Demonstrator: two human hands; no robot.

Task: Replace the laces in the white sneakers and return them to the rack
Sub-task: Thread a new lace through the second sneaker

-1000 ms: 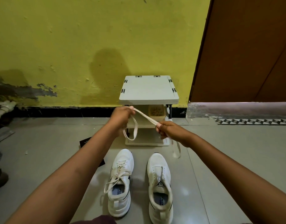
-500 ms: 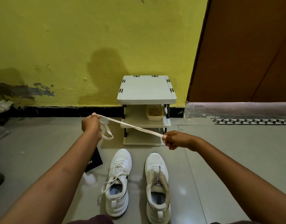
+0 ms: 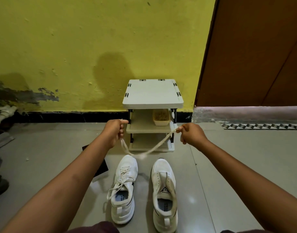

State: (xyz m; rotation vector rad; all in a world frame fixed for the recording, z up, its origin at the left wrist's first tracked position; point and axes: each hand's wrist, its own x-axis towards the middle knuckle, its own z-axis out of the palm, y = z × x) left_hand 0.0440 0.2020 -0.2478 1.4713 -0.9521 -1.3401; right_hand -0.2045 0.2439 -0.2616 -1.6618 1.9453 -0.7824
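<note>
Both arms are stretched to mid-frame — a loose lace (image 3: 159, 145) is gripped in the left hand (image 3: 114, 132) and pinched by the right hand (image 3: 191, 134), sagging above the two white sneakers (image 3: 124, 190) — before the rack (image 3: 152, 98).

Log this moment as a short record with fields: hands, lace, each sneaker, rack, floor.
left hand: grips one end of the loose lace
right hand: pinches the other end
loose lace: hangs slack between the hands, sagging just above the sneaker toes
left sneaker: on the floor, laced, ends untied
right sneaker: on the floor, no lace, tongue exposed
rack: against the yellow wall, beyond the sneakers, no shoes on it
tub: on the rack's middle shelf, right side
dark flat object: on the floor, partly hidden by the left forearm
</note>
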